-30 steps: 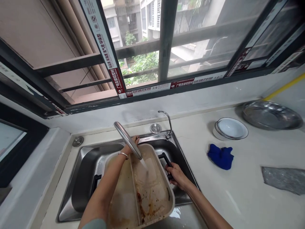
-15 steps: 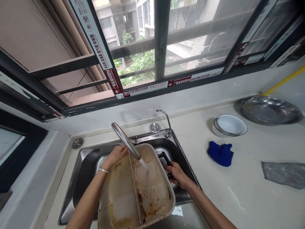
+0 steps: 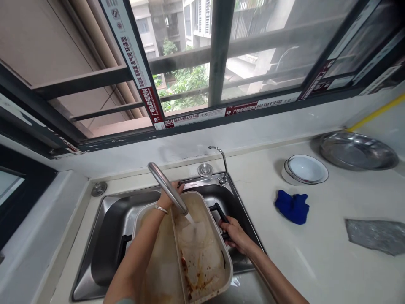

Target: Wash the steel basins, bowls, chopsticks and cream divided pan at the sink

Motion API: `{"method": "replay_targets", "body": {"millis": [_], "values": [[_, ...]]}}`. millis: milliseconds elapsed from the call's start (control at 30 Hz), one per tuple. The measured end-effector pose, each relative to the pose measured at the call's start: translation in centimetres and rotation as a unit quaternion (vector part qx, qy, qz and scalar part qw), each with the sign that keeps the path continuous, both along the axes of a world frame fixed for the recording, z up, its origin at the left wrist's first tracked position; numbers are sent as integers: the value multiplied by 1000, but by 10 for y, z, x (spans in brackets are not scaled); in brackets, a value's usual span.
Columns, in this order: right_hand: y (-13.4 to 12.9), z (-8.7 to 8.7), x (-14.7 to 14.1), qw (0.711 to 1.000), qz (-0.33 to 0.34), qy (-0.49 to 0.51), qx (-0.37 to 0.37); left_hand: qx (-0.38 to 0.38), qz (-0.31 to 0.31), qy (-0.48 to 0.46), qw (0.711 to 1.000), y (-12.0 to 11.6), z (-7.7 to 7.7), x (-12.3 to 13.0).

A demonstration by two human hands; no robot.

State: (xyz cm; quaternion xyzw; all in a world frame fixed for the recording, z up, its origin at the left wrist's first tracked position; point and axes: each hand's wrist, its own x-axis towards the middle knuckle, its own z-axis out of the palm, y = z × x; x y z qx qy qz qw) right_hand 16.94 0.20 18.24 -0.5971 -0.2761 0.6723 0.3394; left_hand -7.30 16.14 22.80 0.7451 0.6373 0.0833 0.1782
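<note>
Head view, the only one. Two hands, one pan.

Right hand (image 3: pixel 233 233): fingers wrapped around the right handle (image 3: pixel 219 211), a black bar on the pan's side. Left hand (image 3: pixel 166 200): behind the spout of the main faucet (image 3: pixel 163 182), fingertips at the back of the sink by the faucet's base; whether they grip anything I cannot tell. One bracelet (image 3: pixel 161 209) on the left wrist.

Pan (image 3: pixel 218 268): one, pale, over the sink (image 3: pixel 103 253), near side by the front edge. Two compartments, one divider (image 3: pixel 177 253) between. Right compartment: a single stream of water falling in; reddish-brown residue and dark specks toward the near end. Left compartment: cloudy liquid, partly hidden by the forearm. Two black handles in all; the left handle (image 3: pixel 125 243) is untouched.

Behind the sink: one thin tap (image 3: pixel 225 164), one round metal strainer (image 3: pixel 205 169). A second, similar metal disc (image 3: pixel 99 188) at the far left corner.

Surface (image 3: pixel 329 270), right side: one blue cloth (image 3: pixel 292 207), crumpled; at least two white bowls (image 3: pixel 308 168), nested; one wide steel basin (image 3: pixel 357 151) near the wall; one grey sheet (image 3: pixel 376 237), lying flat.
</note>
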Motion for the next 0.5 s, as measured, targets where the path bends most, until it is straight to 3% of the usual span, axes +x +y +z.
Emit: {"method": "replay_targets", "body": {"millis": [233,500], "values": [[2,2,1,1000,-9,1,-17,-9,9,73,997,16,0,10],[1,5,2,1000,-11,3,-22,-13,0,34,999,13,2,4]]}}
